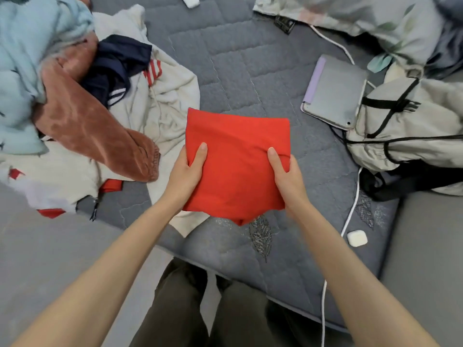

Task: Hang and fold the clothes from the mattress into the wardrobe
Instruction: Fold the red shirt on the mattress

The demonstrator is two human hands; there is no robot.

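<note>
A red garment (235,151), folded into a rough square, is held just above the grey quilted mattress (250,71). My left hand (186,171) grips its left edge, thumb on top and fingers hidden underneath. My right hand (288,174) grips the right edge the same way. A pile of unfolded clothes lies at the left: a light blue garment (27,58), a rust-brown fleece (82,121), a navy piece (117,66) and a cream sweatshirt (165,101) with red print. The wardrobe is out of view.
A tablet in a lilac case (335,93) lies right of the garment, beside a beige backpack (411,126). A white cable (350,211) runs down the mattress past a white earbud case (357,237). Patterned bedding (350,16) sits at the top right. Grey floor flanks the mattress.
</note>
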